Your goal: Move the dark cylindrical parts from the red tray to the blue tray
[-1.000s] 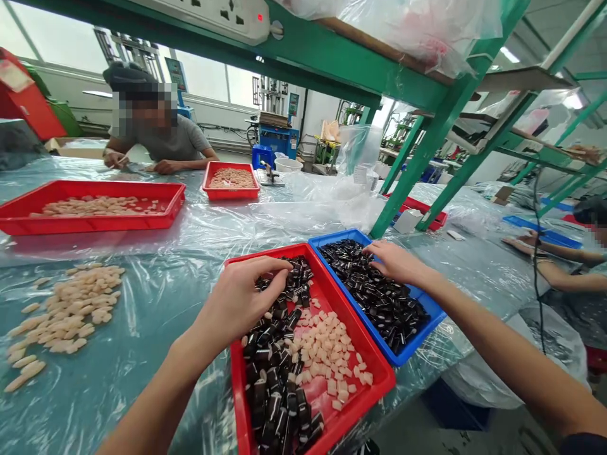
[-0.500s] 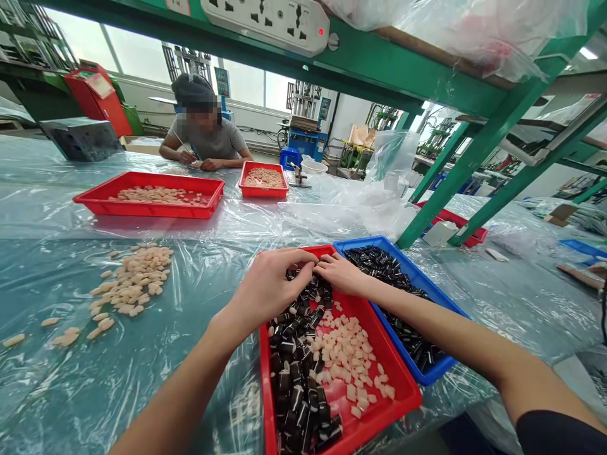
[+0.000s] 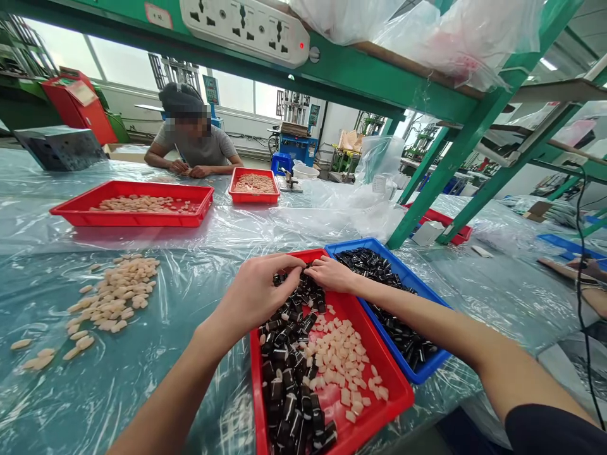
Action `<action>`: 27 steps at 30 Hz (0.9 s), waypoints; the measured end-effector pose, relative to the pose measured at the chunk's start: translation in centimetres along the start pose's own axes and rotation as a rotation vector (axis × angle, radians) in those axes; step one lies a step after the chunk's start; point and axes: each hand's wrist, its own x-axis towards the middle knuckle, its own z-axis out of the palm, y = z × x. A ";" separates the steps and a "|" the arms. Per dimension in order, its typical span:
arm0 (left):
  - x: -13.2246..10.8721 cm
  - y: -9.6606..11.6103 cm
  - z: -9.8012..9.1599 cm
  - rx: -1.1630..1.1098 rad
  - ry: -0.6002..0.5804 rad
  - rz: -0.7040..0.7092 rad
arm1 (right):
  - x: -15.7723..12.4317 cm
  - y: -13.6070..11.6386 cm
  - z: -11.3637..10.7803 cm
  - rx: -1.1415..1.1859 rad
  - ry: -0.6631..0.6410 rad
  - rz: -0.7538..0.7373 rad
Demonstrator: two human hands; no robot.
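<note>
We count two hands, one left hand (image 3: 263,287) and one right hand (image 3: 332,275). We see four red trays (image 3: 351,311), at least two blue trays (image 3: 427,373), one white power strip (image 3: 246,28), one white bowl (image 3: 306,172) and one loose pile of pale bits (image 3: 118,291). The black bits (image 3: 287,404) are too many for us to count.

Our left hand (image 3: 265,287) and right hand (image 3: 332,275) fill the space above the near red tray's (image 3: 379,422) far end, our right forearm (image 3: 417,306) crossing the blue tray (image 3: 429,370). At left, plastic-covered table (image 3: 184,278) gives us passage between red tray and pale pile (image 3: 114,291); a green post (image 3: 439,177) obstructs us just beyond the blue tray.
</note>
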 end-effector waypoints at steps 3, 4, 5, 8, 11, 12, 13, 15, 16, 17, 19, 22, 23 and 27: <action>0.1 -0.1 0.1 0.009 -0.012 0.005 | 0.5 -0.2 0.1 0.020 0.029 0.015; 0.1 -0.2 0.1 0.014 -0.018 0.007 | 0.8 -0.2 0.1 0.029 0.038 0.023; 0.1 -0.2 0.2 0.019 -0.023 0.009 | 1.0 -0.2 0.1 0.041 0.047 0.033; 0.2 -0.2 0.1 0.029 -0.035 0.004 | 1.2 0.0 -0.1 0.097 0.077 0.073; 0.1 -0.2 -0.1 0.039 -0.043 -0.023 | 0.5 0.1 -0.7 0.161 0.143 0.146; 0.1 -0.2 -0.2 0.045 -0.044 -0.034 | 0.1 -0.1 -1.0 0.194 0.186 0.190; 0.1 -0.3 -0.2 0.052 -0.045 -0.043 | -0.4 -0.4 -1.4 0.276 0.256 0.246; 0.1 -0.6 -0.1 0.062 -0.037 -0.069 | -1.2 -1.4 -2.5 0.621 0.454 0.362; 0.1 -0.8 0.2 0.061 -0.033 -0.086 | -1.6 -2.1 -3.1 0.883 0.565 0.399; 0.1 -1.0 0.5 0.056 -0.033 -0.105 | -1.9 -2.7 -3.7 1.148 0.651 0.408; 0.1 -1.3 1.3 0.035 -0.055 -0.133 | -2.2 -4.0 -4.8 1.564 0.744 0.374; 0.2 -1.6 2.8 0.010 -0.083 -0.120 | -2.0 -5.3 -5.6 1.889 0.756 0.321; 0.2 -1.7 3.3 0.007 -0.052 -0.111 | -1.8 -5.5 -5.5 1.953 0.763 0.311; 0.2 -3.5 4.8 0.037 0.066 -0.087 | -1.3 -5.0 -3.7 2.010 0.731 0.308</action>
